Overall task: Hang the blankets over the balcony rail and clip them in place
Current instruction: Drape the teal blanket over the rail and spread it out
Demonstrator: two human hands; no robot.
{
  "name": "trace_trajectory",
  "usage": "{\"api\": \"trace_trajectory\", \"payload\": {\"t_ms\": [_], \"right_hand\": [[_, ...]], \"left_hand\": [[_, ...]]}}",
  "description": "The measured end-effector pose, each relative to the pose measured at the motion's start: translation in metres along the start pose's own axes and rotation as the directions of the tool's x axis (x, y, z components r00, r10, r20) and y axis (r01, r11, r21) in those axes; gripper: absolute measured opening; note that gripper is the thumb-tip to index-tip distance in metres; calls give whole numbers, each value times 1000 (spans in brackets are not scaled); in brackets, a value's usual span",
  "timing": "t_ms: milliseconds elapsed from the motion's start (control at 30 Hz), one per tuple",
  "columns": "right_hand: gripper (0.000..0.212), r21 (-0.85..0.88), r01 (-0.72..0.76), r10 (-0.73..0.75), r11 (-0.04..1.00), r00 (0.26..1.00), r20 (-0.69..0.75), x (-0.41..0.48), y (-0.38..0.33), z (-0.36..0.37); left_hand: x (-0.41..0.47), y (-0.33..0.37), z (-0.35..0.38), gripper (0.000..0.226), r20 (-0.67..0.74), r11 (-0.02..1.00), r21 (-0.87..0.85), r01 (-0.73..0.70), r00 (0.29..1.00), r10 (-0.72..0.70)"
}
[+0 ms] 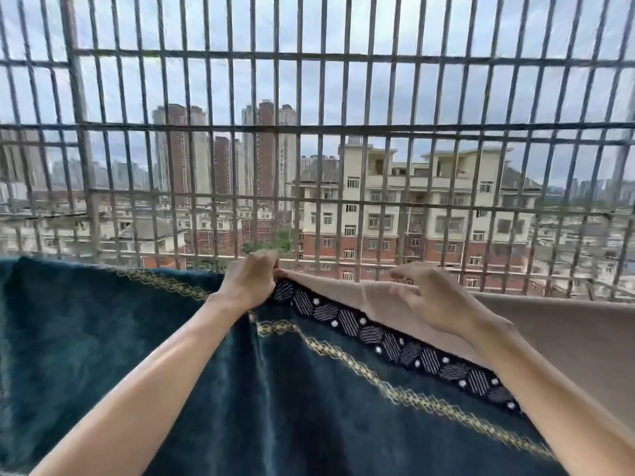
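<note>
A dark teal blanket (103,338) with gold zigzag stripes hangs over the balcony rail, which it hides. Its edge is turned back, showing a black band with white patterns (378,334) and a beige underside (567,338). My left hand (249,278) pinches the folded edge at the top of the rail. My right hand (433,297) rests on the beige underside with fingers spread and curled. No clip is visible.
A metal security grille (316,128) of vertical and horizontal bars rises right behind the blanket and fills the upper view. Apartment blocks and towers stand beyond it under a cloudy sky.
</note>
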State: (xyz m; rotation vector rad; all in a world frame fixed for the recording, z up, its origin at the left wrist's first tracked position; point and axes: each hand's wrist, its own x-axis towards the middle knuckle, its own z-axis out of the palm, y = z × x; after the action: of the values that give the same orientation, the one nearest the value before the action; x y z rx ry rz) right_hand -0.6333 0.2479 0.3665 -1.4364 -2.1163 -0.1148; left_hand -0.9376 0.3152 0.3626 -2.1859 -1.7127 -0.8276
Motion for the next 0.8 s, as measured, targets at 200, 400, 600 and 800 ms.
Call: {"api": "trace_trajectory", "payload": {"t_ms": [200,400,600,800], "right_hand": [[33,52,107,-110,993,992,62,45,-49,41],[20,93,298,-305,950,949,77,96,-105,95],[33,156,397,-411,905,908,77,140,-166,139],[35,137,466,-473,874,881,21,166,-228,172]], "left_hand": [[-1,-73,-15,23,-27,999,41,15,1000,-14],[-3,-102,-18,18,-19,999,25,-33,999,33],[-9,-136,-35,9,103,976,-203,-79,990,101],[-36,-230,-67,17,-42,996,51,79,996,-77]]}}
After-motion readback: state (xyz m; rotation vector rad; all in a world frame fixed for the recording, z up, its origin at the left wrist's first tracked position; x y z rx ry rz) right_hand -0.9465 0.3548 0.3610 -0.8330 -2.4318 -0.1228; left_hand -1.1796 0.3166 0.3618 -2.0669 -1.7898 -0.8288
